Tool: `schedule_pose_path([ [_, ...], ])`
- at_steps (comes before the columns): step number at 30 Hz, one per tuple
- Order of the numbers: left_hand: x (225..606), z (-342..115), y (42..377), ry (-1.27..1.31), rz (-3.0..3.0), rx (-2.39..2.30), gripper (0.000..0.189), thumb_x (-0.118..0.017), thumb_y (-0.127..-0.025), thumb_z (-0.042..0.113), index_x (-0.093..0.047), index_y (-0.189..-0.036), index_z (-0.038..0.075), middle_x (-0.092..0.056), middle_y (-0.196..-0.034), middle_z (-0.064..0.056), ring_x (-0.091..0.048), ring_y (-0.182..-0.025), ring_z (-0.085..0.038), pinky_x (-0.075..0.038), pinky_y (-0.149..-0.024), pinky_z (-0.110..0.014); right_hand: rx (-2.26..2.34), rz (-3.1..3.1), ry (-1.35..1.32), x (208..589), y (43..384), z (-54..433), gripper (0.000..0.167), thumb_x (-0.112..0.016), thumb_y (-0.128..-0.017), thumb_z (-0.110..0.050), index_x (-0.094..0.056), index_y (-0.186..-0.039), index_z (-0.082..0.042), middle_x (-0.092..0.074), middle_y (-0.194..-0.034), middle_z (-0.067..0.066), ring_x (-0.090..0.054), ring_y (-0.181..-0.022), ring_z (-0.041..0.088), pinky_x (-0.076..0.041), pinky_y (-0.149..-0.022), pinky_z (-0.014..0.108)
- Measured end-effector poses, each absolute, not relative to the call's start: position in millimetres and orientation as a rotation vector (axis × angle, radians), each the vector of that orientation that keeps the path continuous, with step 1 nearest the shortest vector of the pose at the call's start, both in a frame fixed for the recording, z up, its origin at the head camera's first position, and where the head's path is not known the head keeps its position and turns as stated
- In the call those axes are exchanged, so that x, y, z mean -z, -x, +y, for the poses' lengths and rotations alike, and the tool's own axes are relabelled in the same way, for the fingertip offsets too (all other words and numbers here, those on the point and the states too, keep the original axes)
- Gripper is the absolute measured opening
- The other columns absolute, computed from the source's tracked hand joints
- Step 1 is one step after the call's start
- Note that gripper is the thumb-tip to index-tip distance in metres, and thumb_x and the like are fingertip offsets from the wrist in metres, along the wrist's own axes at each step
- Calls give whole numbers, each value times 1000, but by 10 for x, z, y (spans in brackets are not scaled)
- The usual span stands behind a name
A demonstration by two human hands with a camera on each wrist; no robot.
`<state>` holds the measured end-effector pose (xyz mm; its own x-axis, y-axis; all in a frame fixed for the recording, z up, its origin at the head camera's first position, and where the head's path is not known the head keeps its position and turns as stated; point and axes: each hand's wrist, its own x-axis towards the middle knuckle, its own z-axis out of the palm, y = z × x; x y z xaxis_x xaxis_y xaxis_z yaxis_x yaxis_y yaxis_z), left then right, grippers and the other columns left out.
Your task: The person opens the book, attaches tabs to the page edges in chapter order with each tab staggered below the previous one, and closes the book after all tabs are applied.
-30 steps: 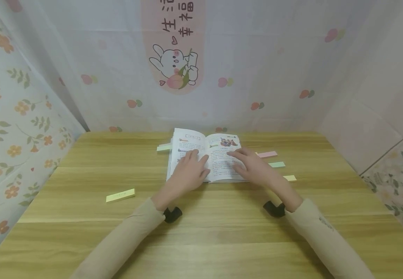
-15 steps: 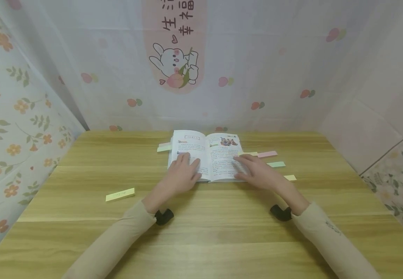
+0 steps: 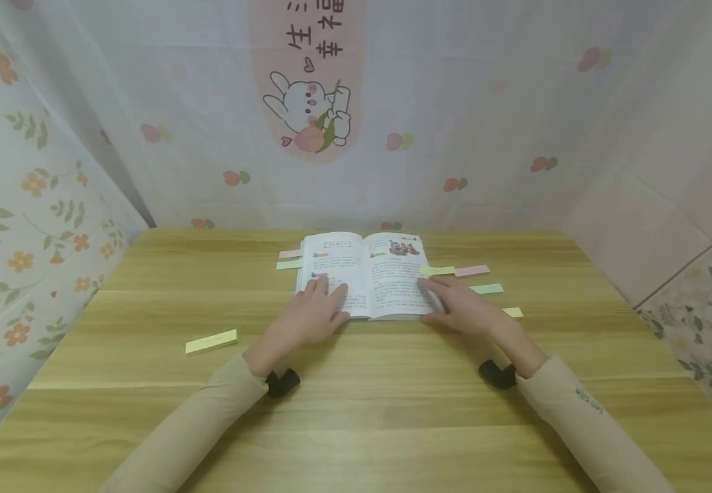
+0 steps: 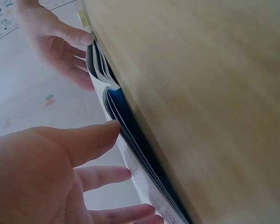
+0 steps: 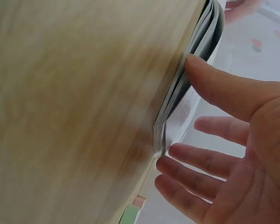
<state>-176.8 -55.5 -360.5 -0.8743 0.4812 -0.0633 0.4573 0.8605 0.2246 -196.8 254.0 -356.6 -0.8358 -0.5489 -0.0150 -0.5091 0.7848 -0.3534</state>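
Note:
An open book [image 3: 393, 287] with printed pages and a small coloured picture lies at the far middle of the table. On the lower part of its left page rests my left hand [image 3: 313, 316], fingers extended; in the left wrist view the thumb [image 4: 100, 137] is at the book's bottom edge. My right hand [image 3: 463, 308] lies at the right page's outer edge with relaxed, spread fingers. Its thumb [image 5: 219, 86] touches the bottom edge of the pages in the right wrist view. Neither hand grips anything.
Pink [image 3: 290, 254] and green [image 3: 288, 264] paper strips stick out left of the book. Yellow [image 3: 441, 271], pink [image 3: 473, 270] and green [image 3: 487, 289] strips lie to its right. A yellow sticky-note pad [image 3: 211, 342] is at the left. A printed curtain [image 3: 424, 103] hangs behind the table.
Both hands have drawn outward from the book's middle, the left one to the left and the right one to the right. More of both pages shows, and the left page lies flatter.

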Motion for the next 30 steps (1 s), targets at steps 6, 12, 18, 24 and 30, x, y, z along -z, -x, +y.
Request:
schedule_pose_path([
  [6, 3576, -548, 1767, -734, 2888, -307, 55, -52, -105, 36, -42, -149, 4, -42, -141, -32, -46, -124, -43, -46, -98, -55, 501, 2863, 818, 3541, 1970, 2547, 72, -77, -92, -22, -43, -150, 3, -45, -149, 28, -42, -137, 44, -37, -110, 57],
  [12, 3546, -537, 1760, -722, 2877, -298, 56, -52, -105, 35, -41, -151, 5, -42, -143, -32, -45, -126, -43, -45, -101, -56, 502, 2867, 793, 3521, 1965, 2549, 72, -75, -93, -23, -41, -150, 5, -45, -149, 28, -42, -137, 44, -36, -110, 57],
  [18, 3555, -531, 1760, -707, 2859, -277, 58, -51, -106, 35, -39, -154, 5, -41, -145, -32, -44, -130, -43, -43, -103, -56, 496, 2889, 822, 3494, 1976, 2556, 69, -75, -93, -25, -45, -143, 12, -57, -130, 30, -59, -112, 38, -50, -95, 49],
  [24, 3573, -531, 1753, -710, 2866, -245, 59, -52, -105, 37, -40, -153, 5, -45, -140, -30, -46, -126, -42, -46, -99, -54, 608, 2875, 846, 3465, 2006, 2559, 54, -77, -91, -25, -52, -124, 10, -54, -90, 11, -47, -79, 21, -41, -68, 33],
  [30, 3581, -536, 1748, -709, 2863, -235, 60, -52, -105, 37, -39, -153, 5, -45, -140, -30, -46, -125, -42, -46, -99, -53, 737, 2856, 843, 3454, 2028, 2557, 40, -79, -89, -21, -56, -112, 2, -56, -89, 6, -50, -79, 21, -42, -66, 30],
])
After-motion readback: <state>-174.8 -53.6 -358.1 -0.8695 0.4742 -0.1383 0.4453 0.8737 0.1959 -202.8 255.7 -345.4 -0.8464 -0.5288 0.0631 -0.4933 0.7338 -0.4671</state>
